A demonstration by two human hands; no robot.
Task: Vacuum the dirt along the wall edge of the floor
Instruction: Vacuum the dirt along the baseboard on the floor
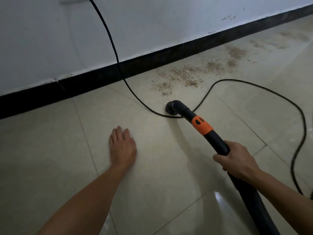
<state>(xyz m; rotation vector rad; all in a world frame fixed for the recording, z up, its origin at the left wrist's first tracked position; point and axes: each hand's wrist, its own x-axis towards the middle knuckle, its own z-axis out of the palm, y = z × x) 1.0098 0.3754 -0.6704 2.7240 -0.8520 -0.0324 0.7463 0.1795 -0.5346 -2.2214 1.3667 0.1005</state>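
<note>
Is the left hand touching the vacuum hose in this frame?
Apart. The head view shows bare tile between the left hand and the vacuum hose; only the right hand holds the hose.

White wall (152,22), scuffed with small dark marks toward the right. Black baseboard (101,75) along its foot, slanting upward to the right. Below it, floor (50,150) of large pale glossy tiles, thin grout lines. Light dim; one bright glare patch (218,196) low right.
</note>
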